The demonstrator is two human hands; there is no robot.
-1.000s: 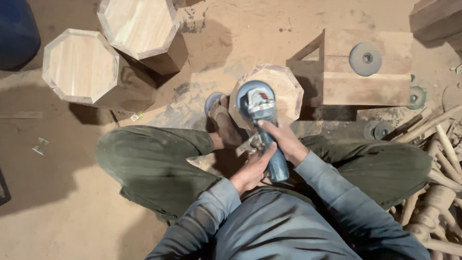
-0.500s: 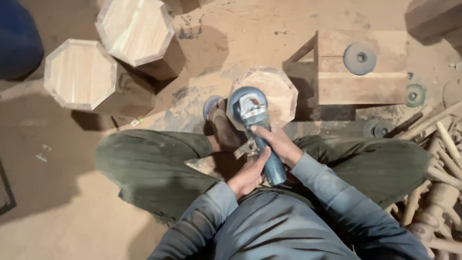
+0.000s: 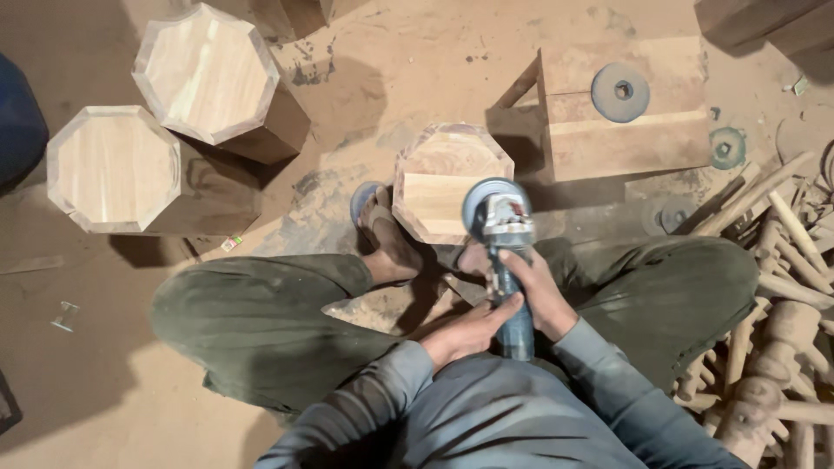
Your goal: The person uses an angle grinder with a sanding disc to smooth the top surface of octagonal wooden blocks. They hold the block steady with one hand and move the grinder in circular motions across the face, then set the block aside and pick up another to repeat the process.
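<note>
Two finished octagonal wooden blocks stand on the dusty floor [image 3: 365, 52] toward its upper left: one pale block [image 3: 113, 169] near the left edge and a second block [image 3: 208, 74] just above and to the right of it, the two touching or nearly so. Nearer the middle, a smaller octagonal workpiece [image 3: 443, 178] rests on the floor, with a sandalled foot [image 3: 387, 234] pressed against its left side. The person sits cross-legged in dark green trousers, knees spread to either side.

The left hand [image 3: 465, 330] is curled, fingers closed around the lower body of a blue angle grinder [image 3: 504, 260]. The right hand [image 3: 539, 291] wraps around the grinder's handle from the right, fingers pressed together in a firm grip. The grinder's round guard sits at the lower right edge of the workpiece, touching it or just over it.

Further right, a stepped wooden box [image 3: 634, 143] carries a grey grinding disc [image 3: 619, 91]. Another disc [image 3: 727, 148] lies on the floor beside it. Turned wooden spindles [image 3: 782, 287] pile up along the right edge.
</note>
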